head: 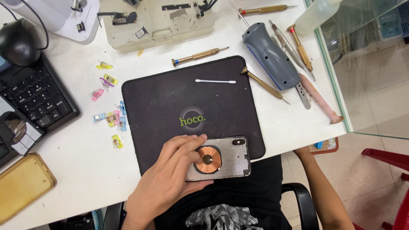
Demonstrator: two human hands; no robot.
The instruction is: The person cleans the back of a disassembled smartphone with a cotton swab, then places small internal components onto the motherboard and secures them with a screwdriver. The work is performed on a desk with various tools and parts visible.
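Note:
A silver phone back housing [232,159] lies inner side up at the near edge of a black work mat [170,98]. A round copper charging coil [208,160] sits on the housing. My left hand [170,176] rests on the housing's left part, fingers pressing beside and over the coil. My right arm [319,187] hangs down past the table's edge at the right; its hand is hidden under the table. A white cotton swab [215,81] lies on the mat's far part.
Brass-handled screwdrivers [199,55], a grey electric screwdriver [271,56], tweezers and a pink pry tool [320,99] lie at the right. Small coloured clips [111,119] are scattered left of the mat. A black keyboard [34,96], yellow phone case [23,185] and beige parts tray [157,21] stand around.

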